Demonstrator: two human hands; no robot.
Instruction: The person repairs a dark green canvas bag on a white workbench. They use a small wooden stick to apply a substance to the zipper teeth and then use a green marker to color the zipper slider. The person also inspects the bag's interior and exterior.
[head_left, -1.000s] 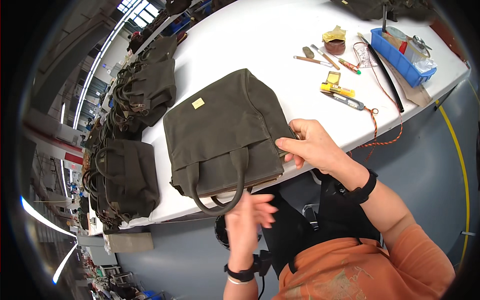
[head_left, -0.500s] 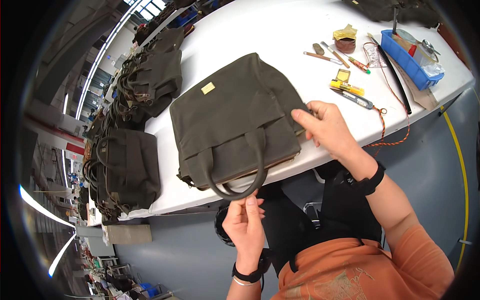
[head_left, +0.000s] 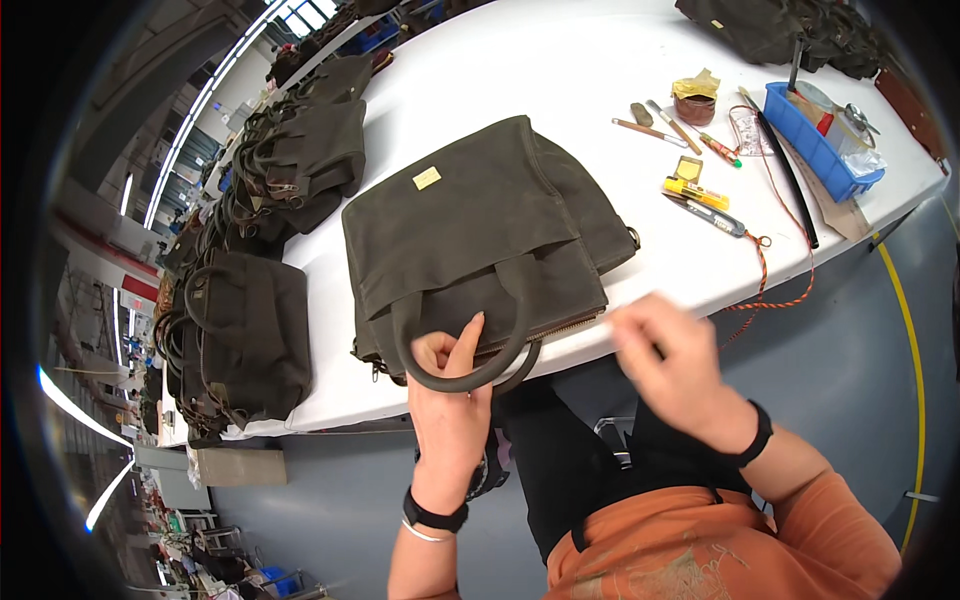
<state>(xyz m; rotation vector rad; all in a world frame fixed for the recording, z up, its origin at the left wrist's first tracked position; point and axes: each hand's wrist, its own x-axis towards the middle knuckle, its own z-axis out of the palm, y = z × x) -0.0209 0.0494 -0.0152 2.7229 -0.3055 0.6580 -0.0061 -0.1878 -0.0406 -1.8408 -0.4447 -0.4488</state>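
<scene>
Olive canvas bag (head_left: 480, 225) | flat on white table (head_left: 600, 60), at its near edge, well left of blue bin (head_left: 815, 150) | handles toward the person, long axis running away | left hand (head_left: 450, 395) curled round lower handle (head_left: 450, 375) | right hand (head_left: 675, 360) blurred, fingers spread, holding nothing | zipper mouth looks partly open; stacked bags (head_left: 250, 330) left.

Right hand (head_left: 672, 362) is smeared with motion blur, so its fingers and grip can't be read. Left hand (head_left: 452, 392) sits under the bag's handle (head_left: 460, 375), which crosses and hides part of the thumb. The dark bag (head_left: 480, 230) covers its second handle almost entirely. Items inside the blue bin (head_left: 815, 150) are too small to identify.
</scene>
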